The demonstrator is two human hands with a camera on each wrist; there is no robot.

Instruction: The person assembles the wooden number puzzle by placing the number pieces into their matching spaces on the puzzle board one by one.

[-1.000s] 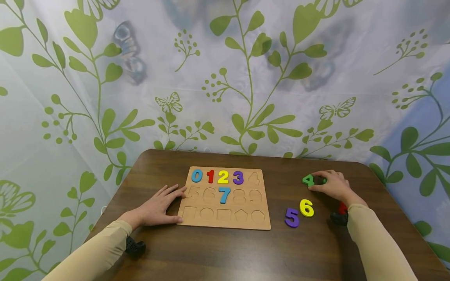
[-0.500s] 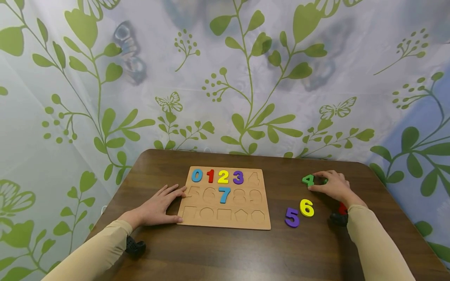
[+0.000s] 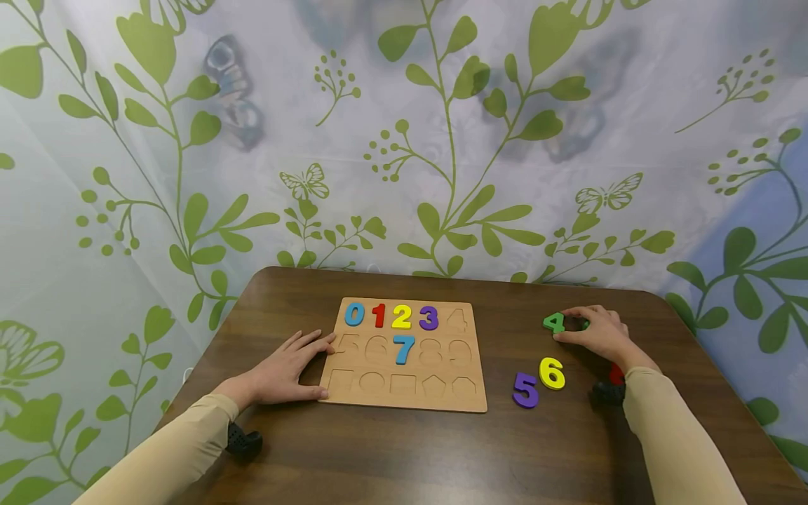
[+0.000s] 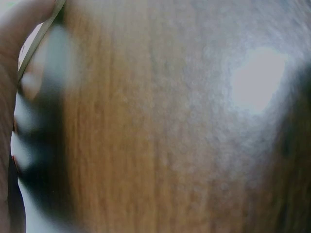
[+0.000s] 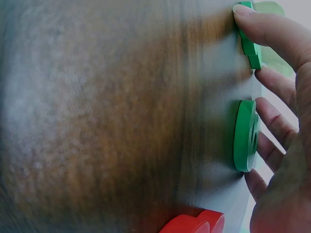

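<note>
Along the far edge of the wooden board (image 3: 393, 401), a blue 0 (image 3: 348, 314), red 1 (image 3: 379, 316), yellow 2 (image 3: 402, 325) and purple 3 (image 3: 431, 318) are leading to a carved 4 (image 3: 457, 320); nearer, a blue 7 (image 3: 405, 349) is sitting among a carved 5 (image 3: 347, 344), carved 6 (image 3: 376, 349), carved 8 (image 3: 431, 352) and carved 9 (image 3: 460, 352). Toward the right edge of the table (image 3: 404, 456), a purple 5 (image 3: 527, 388) and yellow 6 (image 3: 546, 374) are lying near a green 4 (image 3: 558, 323).

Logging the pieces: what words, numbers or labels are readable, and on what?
"0": blue zero, board
"1": red one
, board
"2": yellow two, board
"3": purple three, board
"7": blue seven, board
"4": green four, right hand
"5": purple five, table
"6": yellow six, table
"4": four recess
"5": five recess
"6": six recess
"8": eight recess
"9": nine recess
Unreadable at these angles: second green piece, red piece
No words.
</note>
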